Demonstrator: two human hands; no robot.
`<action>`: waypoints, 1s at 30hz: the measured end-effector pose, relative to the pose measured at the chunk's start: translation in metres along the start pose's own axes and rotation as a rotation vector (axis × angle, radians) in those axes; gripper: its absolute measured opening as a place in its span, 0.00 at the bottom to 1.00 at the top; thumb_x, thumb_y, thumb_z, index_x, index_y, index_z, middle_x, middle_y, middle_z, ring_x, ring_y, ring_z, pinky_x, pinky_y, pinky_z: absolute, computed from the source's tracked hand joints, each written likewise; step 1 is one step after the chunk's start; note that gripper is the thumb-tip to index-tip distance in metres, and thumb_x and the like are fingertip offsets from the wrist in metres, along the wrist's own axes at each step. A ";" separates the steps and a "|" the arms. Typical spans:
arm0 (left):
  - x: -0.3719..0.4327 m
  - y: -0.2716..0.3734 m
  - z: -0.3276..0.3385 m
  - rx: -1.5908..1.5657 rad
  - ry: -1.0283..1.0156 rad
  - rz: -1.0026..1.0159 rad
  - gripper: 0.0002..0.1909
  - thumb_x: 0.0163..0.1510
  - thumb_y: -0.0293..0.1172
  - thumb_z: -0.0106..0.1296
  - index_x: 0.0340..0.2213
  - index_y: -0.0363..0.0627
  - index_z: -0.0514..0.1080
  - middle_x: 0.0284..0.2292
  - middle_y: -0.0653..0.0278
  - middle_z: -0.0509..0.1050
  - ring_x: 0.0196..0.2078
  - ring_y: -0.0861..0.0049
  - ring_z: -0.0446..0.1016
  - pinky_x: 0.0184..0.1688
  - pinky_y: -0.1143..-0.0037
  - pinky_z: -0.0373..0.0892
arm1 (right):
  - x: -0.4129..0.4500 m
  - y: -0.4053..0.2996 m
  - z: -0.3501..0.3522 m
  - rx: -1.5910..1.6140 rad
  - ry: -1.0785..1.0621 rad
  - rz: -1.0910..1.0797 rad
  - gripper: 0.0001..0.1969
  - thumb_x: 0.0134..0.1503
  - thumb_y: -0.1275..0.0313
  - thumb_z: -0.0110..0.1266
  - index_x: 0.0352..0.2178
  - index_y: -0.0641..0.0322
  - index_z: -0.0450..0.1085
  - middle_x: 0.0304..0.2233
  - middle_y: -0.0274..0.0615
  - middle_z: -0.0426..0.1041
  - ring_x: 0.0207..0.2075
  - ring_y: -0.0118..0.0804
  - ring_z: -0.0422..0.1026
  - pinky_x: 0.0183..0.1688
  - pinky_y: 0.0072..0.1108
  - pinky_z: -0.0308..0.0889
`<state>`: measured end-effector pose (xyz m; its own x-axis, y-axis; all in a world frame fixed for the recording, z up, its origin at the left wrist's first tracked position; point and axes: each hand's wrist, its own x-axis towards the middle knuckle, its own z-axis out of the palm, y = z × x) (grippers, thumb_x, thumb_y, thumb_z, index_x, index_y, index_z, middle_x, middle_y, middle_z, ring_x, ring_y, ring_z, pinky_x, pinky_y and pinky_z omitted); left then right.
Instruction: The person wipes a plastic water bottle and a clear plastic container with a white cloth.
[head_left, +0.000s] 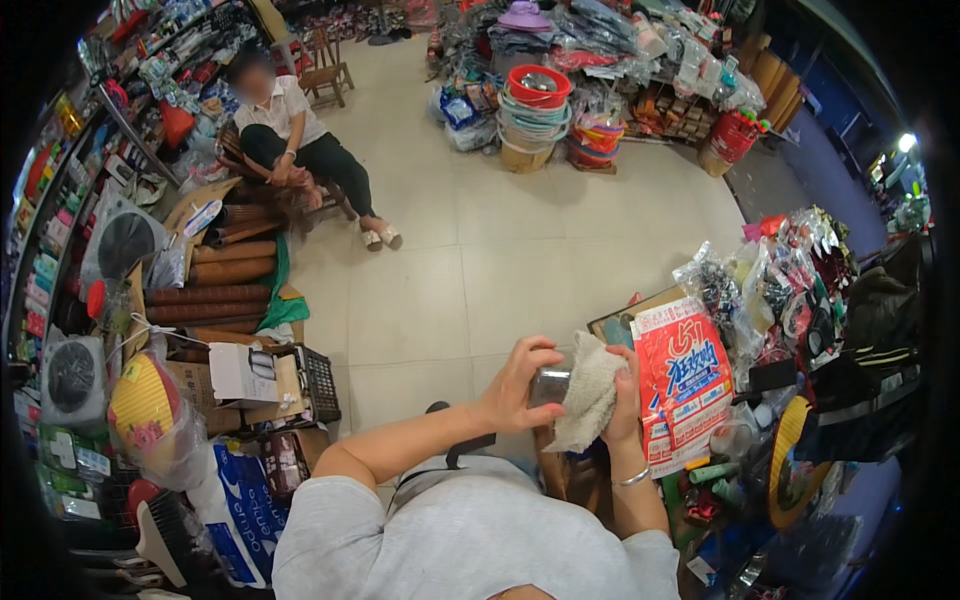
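In front of my body, my left hand (523, 390) grips the left end of a clear jar or cup (550, 385) that lies on its side in the air. My right hand (624, 394) holds a pale, rough towelling cloth (586, 390) against the other end, which the cloth hides. The material of the vessel, glass or plastic, cannot be told. A red printed flyer (684, 382) lies just right of my right hand, over the edge of a goods display.
A person (300, 142) sits on a chair at the upper left, beside brown rolled mats (210, 302). Stacked buckets (533, 120) stand on the tiled floor (420, 300) ahead. Bagged small goods (780, 285) crowd the right side; an open white box (241, 375) and a black crate (321, 386) are at left.
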<state>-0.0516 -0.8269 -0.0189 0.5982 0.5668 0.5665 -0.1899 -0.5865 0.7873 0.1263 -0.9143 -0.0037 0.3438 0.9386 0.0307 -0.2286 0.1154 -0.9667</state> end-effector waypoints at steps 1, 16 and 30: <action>-0.004 -0.004 0.000 0.001 0.000 -0.007 0.36 0.41 0.42 0.59 0.48 0.44 0.55 0.47 0.49 0.57 0.51 0.59 0.57 0.50 0.67 0.58 | -0.001 -0.002 0.003 0.003 0.000 0.007 0.20 0.55 0.59 0.35 0.44 0.62 0.56 0.43 0.46 0.62 0.44 0.36 0.63 0.45 0.27 0.62; -0.004 0.004 0.005 -0.501 0.293 -0.427 0.26 0.48 0.38 0.55 0.46 0.47 0.57 0.46 0.63 0.60 0.45 0.76 0.61 0.44 0.75 0.63 | 0.006 -0.002 0.035 -0.454 0.011 -0.579 0.22 0.50 0.59 0.43 0.43 0.61 0.59 0.43 0.50 0.62 0.43 0.46 0.63 0.46 0.33 0.60; 0.016 0.024 -0.043 0.302 -0.347 -0.229 0.39 0.30 0.41 0.66 0.43 0.37 0.60 0.43 0.51 0.65 0.46 0.57 0.64 0.48 0.68 0.63 | 0.007 -0.016 0.031 -0.439 -0.050 -0.262 0.12 0.53 0.70 0.42 0.38 0.66 0.62 0.35 0.39 0.63 0.36 0.27 0.62 0.42 0.19 0.58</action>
<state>-0.0801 -0.8075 0.0198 0.8312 0.5047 0.2335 0.1790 -0.6403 0.7470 0.1038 -0.8995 0.0196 0.2921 0.9120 0.2878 0.2667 0.2113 -0.9403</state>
